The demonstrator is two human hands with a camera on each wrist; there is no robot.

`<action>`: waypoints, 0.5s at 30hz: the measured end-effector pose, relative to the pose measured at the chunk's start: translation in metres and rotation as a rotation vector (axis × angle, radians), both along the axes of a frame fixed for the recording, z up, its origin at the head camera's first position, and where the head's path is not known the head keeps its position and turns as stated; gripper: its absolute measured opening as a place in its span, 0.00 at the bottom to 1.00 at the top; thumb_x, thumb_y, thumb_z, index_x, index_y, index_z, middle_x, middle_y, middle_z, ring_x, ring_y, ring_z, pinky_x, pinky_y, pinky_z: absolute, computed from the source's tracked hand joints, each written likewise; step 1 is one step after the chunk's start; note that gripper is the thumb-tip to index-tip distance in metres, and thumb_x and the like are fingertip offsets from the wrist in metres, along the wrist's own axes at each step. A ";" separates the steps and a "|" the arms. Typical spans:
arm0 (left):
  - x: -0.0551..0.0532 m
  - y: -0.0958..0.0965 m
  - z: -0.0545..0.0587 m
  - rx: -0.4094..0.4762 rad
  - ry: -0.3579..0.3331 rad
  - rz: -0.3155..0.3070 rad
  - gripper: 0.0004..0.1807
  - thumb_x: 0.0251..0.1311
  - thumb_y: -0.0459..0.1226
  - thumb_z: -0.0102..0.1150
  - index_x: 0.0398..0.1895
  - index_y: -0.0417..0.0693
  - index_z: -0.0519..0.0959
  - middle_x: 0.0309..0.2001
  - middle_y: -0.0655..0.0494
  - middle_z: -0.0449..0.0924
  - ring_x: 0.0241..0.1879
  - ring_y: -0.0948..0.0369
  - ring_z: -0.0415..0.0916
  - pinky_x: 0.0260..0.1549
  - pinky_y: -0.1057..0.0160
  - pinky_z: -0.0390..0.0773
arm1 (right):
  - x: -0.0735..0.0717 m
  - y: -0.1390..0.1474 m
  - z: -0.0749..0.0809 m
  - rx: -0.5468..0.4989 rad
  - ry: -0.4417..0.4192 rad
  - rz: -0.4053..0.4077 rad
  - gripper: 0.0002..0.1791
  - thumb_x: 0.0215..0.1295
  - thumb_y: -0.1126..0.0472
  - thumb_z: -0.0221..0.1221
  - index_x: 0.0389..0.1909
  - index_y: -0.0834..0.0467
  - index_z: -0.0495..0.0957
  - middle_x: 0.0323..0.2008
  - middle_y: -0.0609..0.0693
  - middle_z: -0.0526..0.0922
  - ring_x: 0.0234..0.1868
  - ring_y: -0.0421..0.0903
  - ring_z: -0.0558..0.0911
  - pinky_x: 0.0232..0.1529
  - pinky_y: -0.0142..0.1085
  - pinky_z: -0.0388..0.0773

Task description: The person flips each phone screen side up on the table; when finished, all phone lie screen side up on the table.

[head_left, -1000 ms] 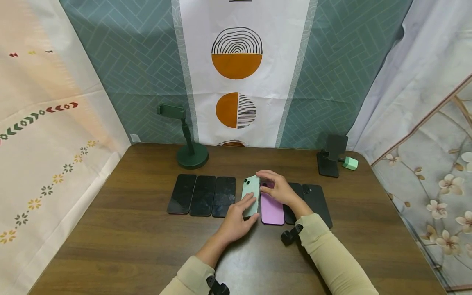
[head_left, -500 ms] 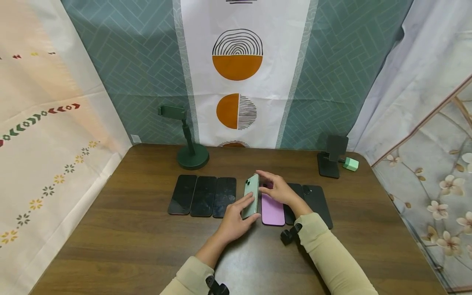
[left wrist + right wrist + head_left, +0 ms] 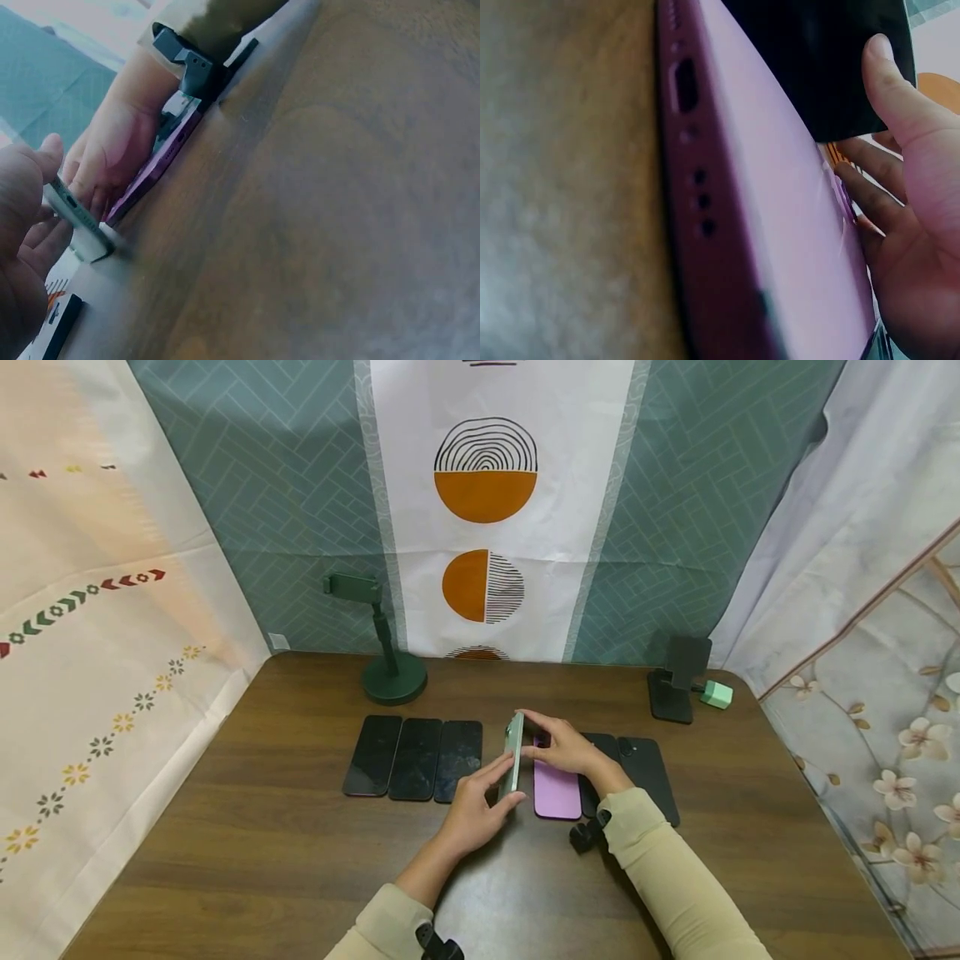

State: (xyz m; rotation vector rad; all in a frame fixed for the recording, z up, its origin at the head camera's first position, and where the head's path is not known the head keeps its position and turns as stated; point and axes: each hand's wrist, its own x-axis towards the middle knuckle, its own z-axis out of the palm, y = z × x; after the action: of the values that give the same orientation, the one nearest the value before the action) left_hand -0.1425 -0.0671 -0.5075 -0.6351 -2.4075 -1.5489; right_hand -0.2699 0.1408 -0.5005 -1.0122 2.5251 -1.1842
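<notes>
A mint green phone stands tilted up on its long side, its back turned left, between both hands. My left hand holds its near end between thumb and fingers; in the left wrist view the phone's end with the port faces the camera. My right hand holds the far end, fingers at the top corner. In the right wrist view the right thumb lies against the phone's black screen. Just right of it a purple phone lies back up on the table, partly under the right hand.
Several dark phones lie in the row: black ones left of the green phone and black ones to the right. A green phone stand is at the back left. A black stand with a green charger is back right.
The green phone has turned up from nearly flat to almost upright on its side, tipping so its back faces left. Both hands have stayed at its ends, the right shifting slightly left.
</notes>
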 end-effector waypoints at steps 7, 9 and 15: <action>-0.001 0.001 0.002 0.098 -0.022 -0.035 0.31 0.61 0.27 0.68 0.68 0.35 0.73 0.69 0.45 0.72 0.59 0.51 0.78 0.52 0.58 0.81 | -0.001 0.000 0.001 0.014 0.008 -0.010 0.39 0.68 0.58 0.66 0.75 0.64 0.62 0.66 0.62 0.75 0.60 0.56 0.78 0.59 0.54 0.75; -0.002 0.001 0.001 0.111 -0.022 -0.044 0.31 0.60 0.25 0.68 0.68 0.35 0.72 0.69 0.43 0.71 0.60 0.49 0.77 0.52 0.57 0.81 | -0.001 -0.001 0.001 0.025 0.006 -0.015 0.40 0.68 0.57 0.66 0.75 0.65 0.61 0.66 0.63 0.74 0.60 0.56 0.78 0.60 0.54 0.75; -0.002 0.002 0.000 0.149 -0.019 -0.058 0.31 0.59 0.20 0.65 0.67 0.26 0.69 0.67 0.32 0.70 0.61 0.40 0.74 0.50 0.49 0.80 | 0.001 -0.003 0.000 0.028 -0.021 -0.043 0.40 0.68 0.55 0.66 0.75 0.64 0.62 0.69 0.63 0.71 0.67 0.57 0.73 0.64 0.55 0.72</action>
State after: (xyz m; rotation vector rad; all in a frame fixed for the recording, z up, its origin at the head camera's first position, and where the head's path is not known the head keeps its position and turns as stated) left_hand -0.1448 -0.0654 -0.5080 -0.6683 -2.2785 -1.7453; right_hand -0.2687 0.1377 -0.5002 -0.9381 2.5519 -1.1612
